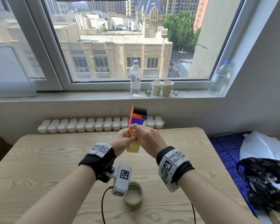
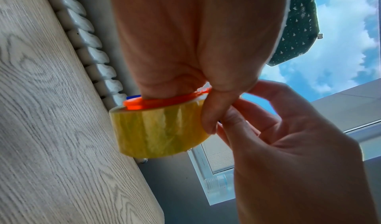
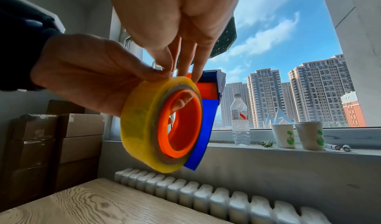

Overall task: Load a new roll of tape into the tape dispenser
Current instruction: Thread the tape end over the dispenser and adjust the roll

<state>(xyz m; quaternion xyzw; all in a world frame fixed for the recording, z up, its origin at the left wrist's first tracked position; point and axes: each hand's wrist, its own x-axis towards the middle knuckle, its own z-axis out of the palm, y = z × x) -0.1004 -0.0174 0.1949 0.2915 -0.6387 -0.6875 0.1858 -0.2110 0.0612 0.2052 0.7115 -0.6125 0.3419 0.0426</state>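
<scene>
I hold an orange and blue tape dispenser [image 1: 137, 117] upright above the wooden table [image 1: 47, 159]. A yellow tape roll [image 1: 134, 146] sits on its orange hub [image 3: 179, 123]. My left hand [image 1: 122, 139] grips the dispenser from the left, with fingers through the hub and the thumb on the roll's rim [image 2: 212, 113]. My right hand [image 1: 145, 136] comes from the right, and its fingertips [image 3: 171, 67] pinch at the top edge of the roll. A nearly empty clear roll [image 1: 136, 198] lies on the table near me, partly hidden by the left wrist camera.
A radiator [image 1: 87, 125] runs behind the table. On the window sill stand a water bottle [image 1: 135, 78], two paper cups [image 1: 162, 87] and another bottle [image 1: 220, 78]. A blue crate [image 1: 225, 151] and a black bag [image 1: 265, 183] are at the right. Cardboard boxes [image 3: 62, 137] are stacked left.
</scene>
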